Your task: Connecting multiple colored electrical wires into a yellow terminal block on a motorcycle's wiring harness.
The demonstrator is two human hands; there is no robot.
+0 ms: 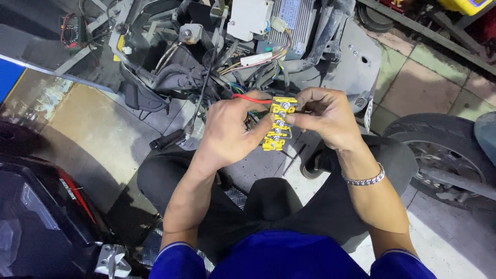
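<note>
We pinch the yellow terminal block (pixel 278 124) between both hands: left hand (pixel 230 129) closed on its side beside the red wire (pixel 250 98), right hand (pixel 325 116) gripping opposite.

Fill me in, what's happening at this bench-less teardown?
A person crouches on the floor beside an opened scooter with its wiring exposed. Both hands hold a yellow terminal block with a row of metal screws: the left hand grips it from the side, with a red wire running over its fingers to the block's top, and the right hand pinches its upper end. A screwdriver lies on the floor below. A tyre sits at right.
</note>
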